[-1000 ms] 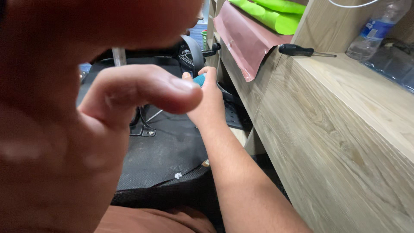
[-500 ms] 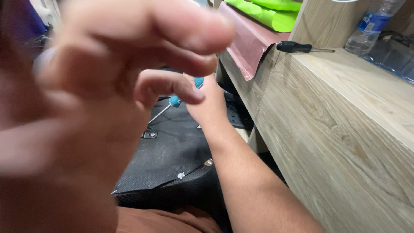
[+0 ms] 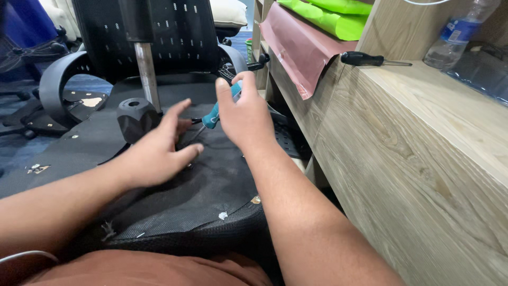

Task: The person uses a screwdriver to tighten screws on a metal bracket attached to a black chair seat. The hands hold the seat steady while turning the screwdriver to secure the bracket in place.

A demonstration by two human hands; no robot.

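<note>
Hands: right (image 3: 244,117) apparently grips teal screwdriver (image 3: 216,111); left (image 3: 156,149) rests open on chair underside (image 3: 211,185).

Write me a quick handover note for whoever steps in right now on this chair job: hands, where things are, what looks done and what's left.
Right hand: closed around a teal-handled screwdriver, shaft angled down toward the black fabric underside of the chair seat.
Left hand: open, flat on that fabric just left of the screwdriver tip, holding nothing.
Nearby: black knob and metal rod to the left; a second, black-handled screwdriver on the wooden counter.
Done: chair is upturned, with bits of debris on the fabric.
Left: whatever sits at the tip; it is hidden, so check it first.
</note>
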